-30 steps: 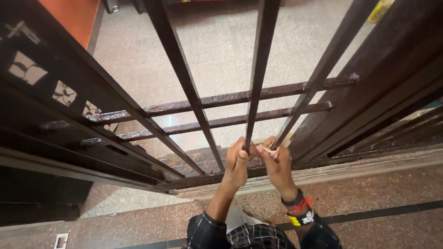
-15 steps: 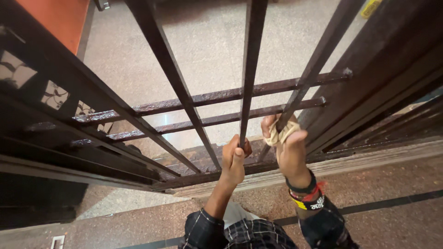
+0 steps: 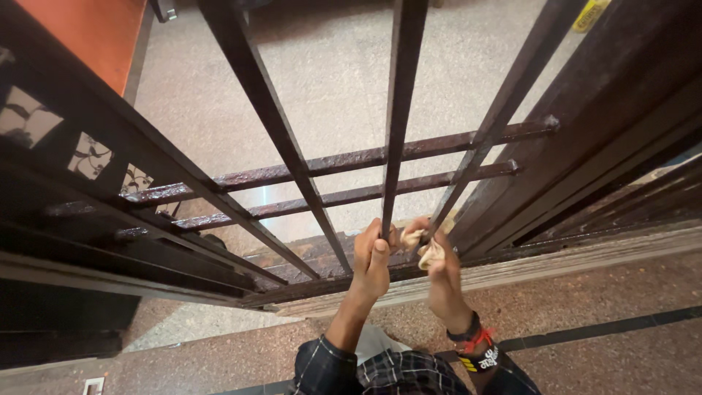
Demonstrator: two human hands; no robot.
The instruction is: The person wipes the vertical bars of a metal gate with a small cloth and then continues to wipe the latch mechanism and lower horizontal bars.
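Observation:
A dark brown metal gate (image 3: 344, 157) with upright bars and two rusty crossbars fills the view. My left hand (image 3: 373, 256) is closed around the lower part of the middle upright bar (image 3: 393, 124). Just to its right, my right hand (image 3: 435, 256) grips a small crumpled beige cloth (image 3: 424, 245) and presses it against the foot of the neighbouring slanted bar (image 3: 490, 139), near the gate's bottom rail. Dark bands and a red thread sit on my right wrist (image 3: 475, 344). Plaid sleeves show at the bottom.
Speckled stone floor (image 3: 329, 80) lies beyond the gate and under me. A heavy dark door frame (image 3: 607, 124) rises on the right. An orange wall (image 3: 95, 29) stands at upper left. A raised stone threshold (image 3: 570, 256) runs under the gate.
My right hand with the cloth has slid down the slanted bar from near the lower crossbar to its foot. My left hand has kept its grip on the middle bar.

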